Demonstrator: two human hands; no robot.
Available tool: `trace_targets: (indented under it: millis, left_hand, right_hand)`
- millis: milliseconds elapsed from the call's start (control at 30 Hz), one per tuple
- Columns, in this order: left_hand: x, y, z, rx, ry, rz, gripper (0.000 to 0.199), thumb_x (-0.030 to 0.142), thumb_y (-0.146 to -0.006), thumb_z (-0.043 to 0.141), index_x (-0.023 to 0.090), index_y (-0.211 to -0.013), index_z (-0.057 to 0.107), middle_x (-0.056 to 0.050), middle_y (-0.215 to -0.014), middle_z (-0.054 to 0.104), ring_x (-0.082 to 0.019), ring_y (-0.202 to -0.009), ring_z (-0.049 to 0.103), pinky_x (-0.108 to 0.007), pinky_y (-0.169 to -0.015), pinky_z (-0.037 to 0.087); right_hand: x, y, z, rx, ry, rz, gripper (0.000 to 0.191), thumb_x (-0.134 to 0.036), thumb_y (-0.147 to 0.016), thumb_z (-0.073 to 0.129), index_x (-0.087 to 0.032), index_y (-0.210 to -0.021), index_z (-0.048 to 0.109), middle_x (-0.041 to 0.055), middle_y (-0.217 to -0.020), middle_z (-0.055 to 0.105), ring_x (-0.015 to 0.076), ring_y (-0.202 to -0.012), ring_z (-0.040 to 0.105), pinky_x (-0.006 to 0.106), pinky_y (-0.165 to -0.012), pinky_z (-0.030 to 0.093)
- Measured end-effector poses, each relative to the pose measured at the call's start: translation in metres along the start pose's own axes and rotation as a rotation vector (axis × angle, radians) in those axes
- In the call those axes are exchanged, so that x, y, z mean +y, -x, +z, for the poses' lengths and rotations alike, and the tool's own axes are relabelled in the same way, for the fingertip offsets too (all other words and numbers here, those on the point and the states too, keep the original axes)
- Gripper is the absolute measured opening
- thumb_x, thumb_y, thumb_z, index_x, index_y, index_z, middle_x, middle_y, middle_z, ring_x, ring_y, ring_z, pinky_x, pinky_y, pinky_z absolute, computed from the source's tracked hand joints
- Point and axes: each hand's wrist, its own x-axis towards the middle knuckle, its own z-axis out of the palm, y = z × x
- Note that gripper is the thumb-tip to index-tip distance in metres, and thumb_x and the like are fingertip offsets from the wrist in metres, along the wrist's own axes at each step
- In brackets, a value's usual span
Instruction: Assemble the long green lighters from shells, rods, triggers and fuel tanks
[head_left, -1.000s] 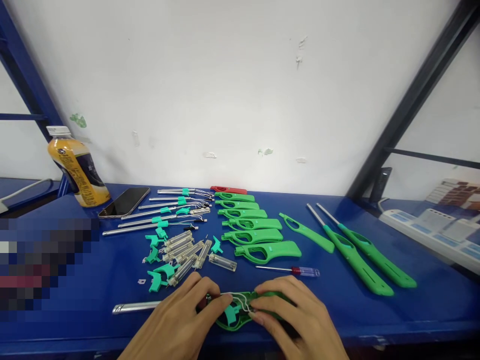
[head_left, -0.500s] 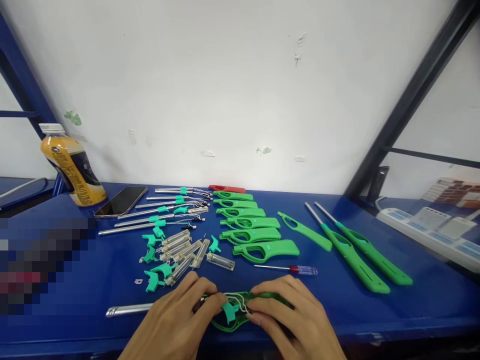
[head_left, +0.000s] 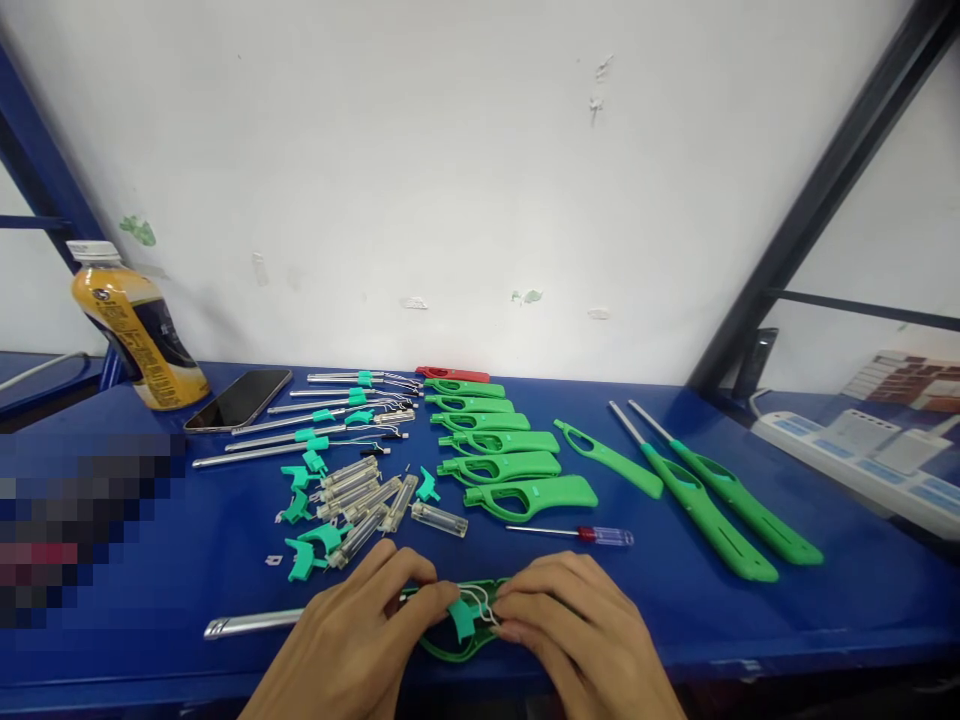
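At the front edge of the table lies an open green lighter shell (head_left: 450,655), between both my hands. My left hand (head_left: 360,630) is closed around its front end, thumb and index fingertip beside a teal trigger (head_left: 463,620) seated in the shell. A silver metal tube (head_left: 255,623) sticks out to the left from under this hand. My right hand (head_left: 581,620) is closed over the handle half, its fingertips pressed together where thin white wires (head_left: 480,597) run under them. What lies beneath the right fingers is hidden.
Behind my hands are clear fuel tanks (head_left: 352,490), teal triggers (head_left: 304,560), tubes with wires (head_left: 270,455), green shell halves (head_left: 532,495) and a screwdriver (head_left: 600,536). Two assembled lighters (head_left: 712,525) lie right, beside a power strip (head_left: 862,460). A phone (head_left: 240,400) and bottle (head_left: 142,330) stand left.
My right hand's fingers have drawn slightly closer together over the shell and wires. The left hand keeps its hold, and the view has shifted a little.
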Motion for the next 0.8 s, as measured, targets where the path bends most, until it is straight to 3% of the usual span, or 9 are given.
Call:
trace_targets:
  millis: [200, 433, 800]
  left_hand:
    - [0.0027, -0.0026, -0.0007, 0.043, 0.005, 0.007, 0.061, -0.008, -0.091, 0.038, 0.029, -0.132, 0.064, -0.004, -0.107, 0.072, -0.017, -0.085, 0.069, -0.024, -0.069, 0.057]
    - [0.0025, -0.0024, 0.0031, 0.031, -0.009, 0.023, 0.055, -0.006, -0.093, 0.041, 0.026, -0.129, 0.067, -0.004, -0.104, 0.071, -0.018, -0.081, 0.068, -0.026, -0.066, 0.057]
    - [0.0043, -0.0087, 0.0025, 0.145, 0.045, 0.033, 0.045, -0.005, -0.099, 0.044, 0.023, -0.121, 0.07, -0.004, -0.101, 0.074, -0.016, -0.078, 0.065, -0.025, -0.07, 0.057]
  right_hand:
    - [0.0011, 0.0021, 0.001, 0.028, 0.04, -0.05, 0.013, -0.017, -0.109, 0.065, -0.027, -0.112, 0.073, -0.0018, -0.104, 0.082, 0.0143, -0.088, 0.075, 0.027, -0.079, 0.055]
    - [-0.0018, -0.0015, 0.0024, 0.127, 0.055, -0.108, 0.014, -0.017, -0.111, 0.062, -0.025, -0.108, 0.073, -0.0016, -0.097, 0.082, 0.0125, -0.079, 0.075, 0.026, -0.072, 0.052]
    - [-0.002, -0.0019, 0.0015, 0.152, 0.009, -0.058, 0.014, -0.023, -0.112, 0.061, -0.025, -0.104, 0.073, -0.003, -0.093, 0.08, 0.0117, -0.078, 0.073, 0.025, -0.072, 0.053]
